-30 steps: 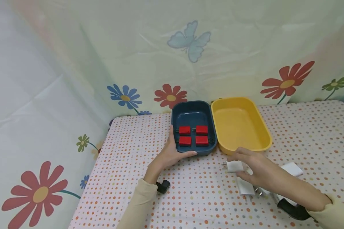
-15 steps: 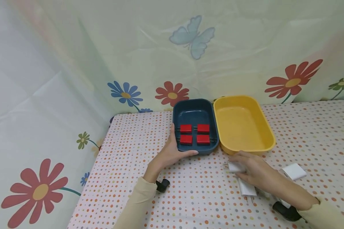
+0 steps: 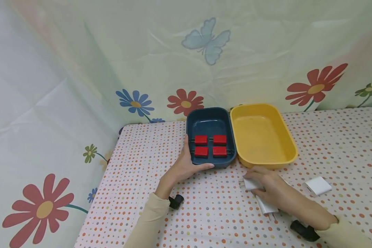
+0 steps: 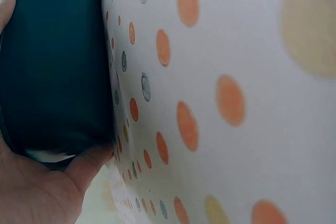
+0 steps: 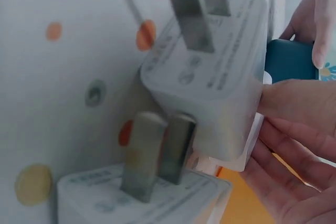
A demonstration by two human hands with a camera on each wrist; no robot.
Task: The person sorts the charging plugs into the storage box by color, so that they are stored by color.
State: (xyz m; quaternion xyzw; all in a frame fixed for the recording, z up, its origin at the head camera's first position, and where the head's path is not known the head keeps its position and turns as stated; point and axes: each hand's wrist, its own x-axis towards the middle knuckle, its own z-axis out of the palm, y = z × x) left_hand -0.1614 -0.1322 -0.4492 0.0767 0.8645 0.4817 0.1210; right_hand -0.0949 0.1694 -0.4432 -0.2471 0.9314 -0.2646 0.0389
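A: Left hand point(image 3: 181, 167), quick?
B: Grasping the blue tray point(image 3: 208, 125) at its near left corner. Thumb along the near wall, fingers up the left one.
A: In the tray?
B: Four red plugs point(image 3: 201, 152), near half, two rows of two. Prongs go left, except the near right plug, where they go right.
A: Right hand point(image 3: 276, 187)?
B: Pinching a white plug point(image 3: 250, 184), thumb near side, fingers far side, prongs left. It's in front of the yellow tray point(image 3: 260, 137), near its near left corner. Can't tell if it's off the tablecloth point(image 3: 217, 213).
A: More white ones?
B: Second white plug point(image 3: 266, 206) just on the near side of the hand, partly covered, prongs facing near. Third white plug point(image 3: 318, 186) lies apart, right of the hand. From the right wrist, two pronged plugs point(image 5: 215, 77) show close up; can't say which.
A: Trays?
B: Side by side at the far edge, blue left, yellow right. Flowered sheet point(image 3: 161, 62) hangs behind.
A: Arms?
B: Cream sleeves point(image 3: 145, 215), black gadget point(image 3: 304, 230) at each wrist.
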